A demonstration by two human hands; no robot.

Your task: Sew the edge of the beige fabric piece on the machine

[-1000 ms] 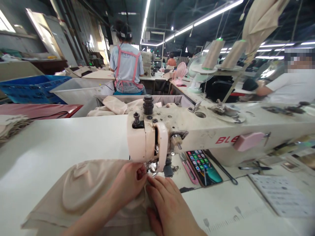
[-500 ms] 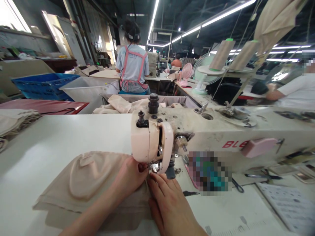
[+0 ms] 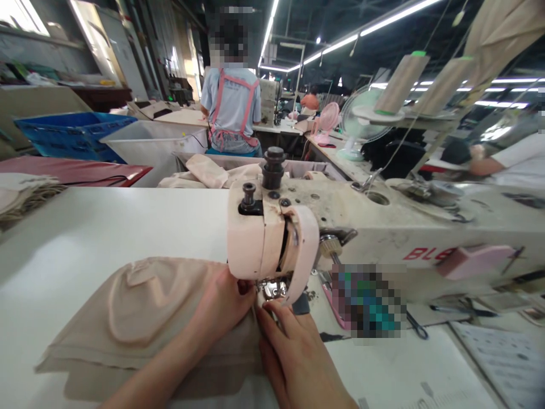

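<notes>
**Both hands feeding beige fabric under the sewing machine foot**

Left hand (image 3: pixel 223 304) lies flat on the beige fabric piece (image 3: pixel 140 309), fingers curled in toward the presser foot (image 3: pixel 272 288), pressing the cloth down onto the bench (image 3: pixel 106 227). Not a closed grip, more a palm-and-fingertip press. Right hand (image 3: pixel 298 358) sits just beside it on the near side of the foot, fingers stretched forward, tips touching the fabric edge right in front of the needle area. Open and flat too; whether the thumb pinches a fold I cannot tell, it's hidden.

The fabric spreads out to the left of the left hand, with a moulded cup shape raised in it, and its leading edge is tucked under the sewing machine head (image 3: pixel 264 238), directly ahead of both hands' fingertips.

Handling judgement: looks thin, soft, light, likely stretchy, so it will bunch or skew if pushed unevenly. The moulded cup looks springier than the flat part and won't lie flat. Best held by flat pressure close to the seam line on either side, not by pinching far out; the loose left portion just drags along. Fingertips are very near the needle, that's the risk spot.

To the right of the right hand: pink snips (image 3: pixel 330 295) and a blurred-out phone (image 3: pixel 366 301) under the machine arm. Far beyond the hands, a person in a pink-strapped apron (image 3: pixel 232 105) sits at another station.
</notes>
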